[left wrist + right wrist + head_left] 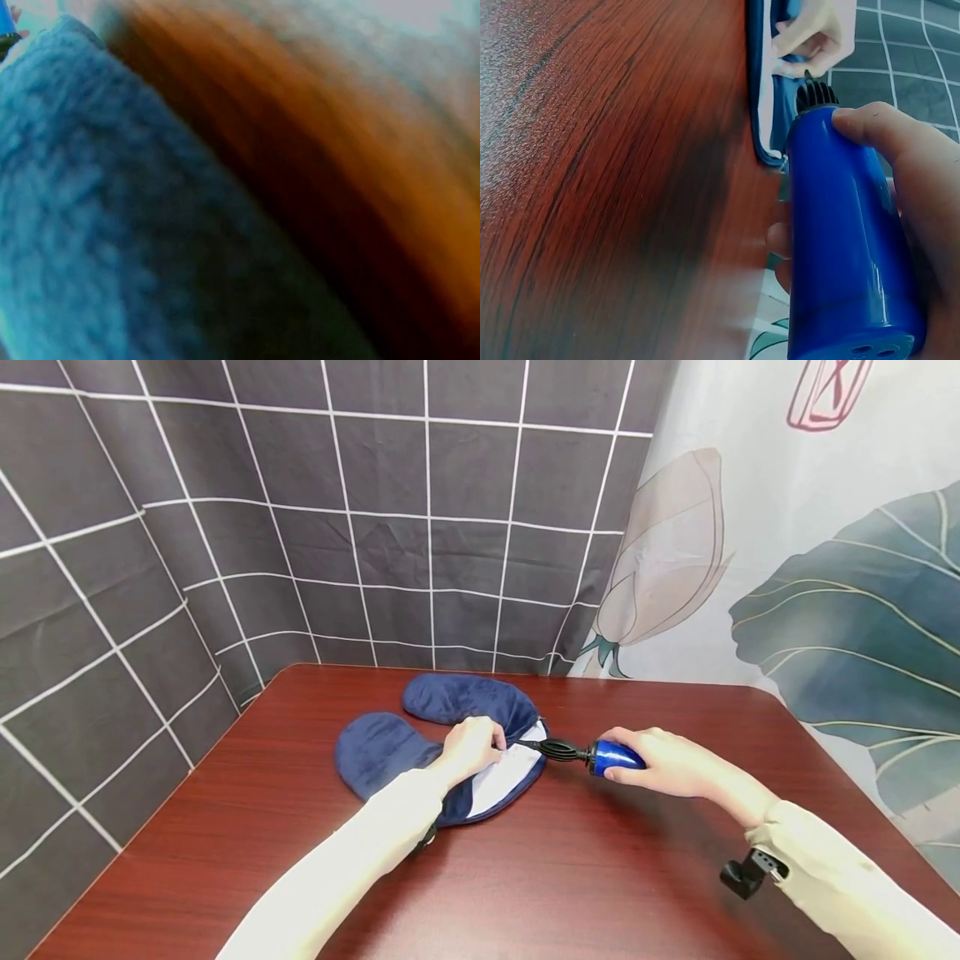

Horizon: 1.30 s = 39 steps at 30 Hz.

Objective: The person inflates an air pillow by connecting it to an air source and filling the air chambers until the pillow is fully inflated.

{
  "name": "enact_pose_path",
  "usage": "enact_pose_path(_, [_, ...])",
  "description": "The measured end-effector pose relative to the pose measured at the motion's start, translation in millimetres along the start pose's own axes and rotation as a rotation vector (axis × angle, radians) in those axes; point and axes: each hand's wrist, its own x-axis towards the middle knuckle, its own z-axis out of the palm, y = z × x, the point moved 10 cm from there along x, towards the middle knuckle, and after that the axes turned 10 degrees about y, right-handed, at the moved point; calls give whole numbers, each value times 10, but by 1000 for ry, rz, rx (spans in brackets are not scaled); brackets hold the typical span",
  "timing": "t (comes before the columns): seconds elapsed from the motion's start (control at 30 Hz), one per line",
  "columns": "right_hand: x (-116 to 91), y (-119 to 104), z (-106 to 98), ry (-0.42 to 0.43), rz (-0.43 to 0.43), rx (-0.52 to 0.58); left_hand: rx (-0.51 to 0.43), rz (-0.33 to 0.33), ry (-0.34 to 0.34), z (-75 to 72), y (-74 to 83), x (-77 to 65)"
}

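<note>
A navy plush U-shaped neck pillow (378, 752) lies on the table, its cover parted along the outer curve over a white inner (506, 777). My left hand (468, 747) rests over its middle, fingers curled at the edge of the opening and pinching the fabric. My right hand (660, 760) grips a tool by its blue cylindrical handle (847, 232). The tool's black ribbed, whisk-shaped head (558, 749) points left, its thin tip over the white inner close to my left fingers. Blurred plush fabric (112, 210) fills much of the left wrist view.
The reddish-brown wooden table (585, 885) extends around the pillow. A dark grey cloth with a white grid (382, 552) hangs behind and at left. A white curtain with a leaf and flower print (675, 552) hangs at right. A black clip (750, 872) sits at the right sleeve.
</note>
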Motion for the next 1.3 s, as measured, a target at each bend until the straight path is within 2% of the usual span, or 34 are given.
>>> enact_pose_path(0.13, [35,-35,59,-12,-14,-17,4,4,6,-5,4,4])
enact_pose_path(0.33, [70,-174,103,4,-145,-15,14,14,14,-6,5,5])
enact_pose_path(0.43, [74,-188,119,-6,-182,-34,19,10,19,-1,0,12])
enact_pose_path(0.83, [88,-125,200,-57,-129,-31,24,-15,5,28,-31,15])
enact_pose_path(1.1, [66,-150,170,-38,-162,-60,28,-23,-9,45,-37,29])
enact_pose_path(1.3, [35,-138,163,-50,-155,-61,44,-17,-8,41,-19,17])
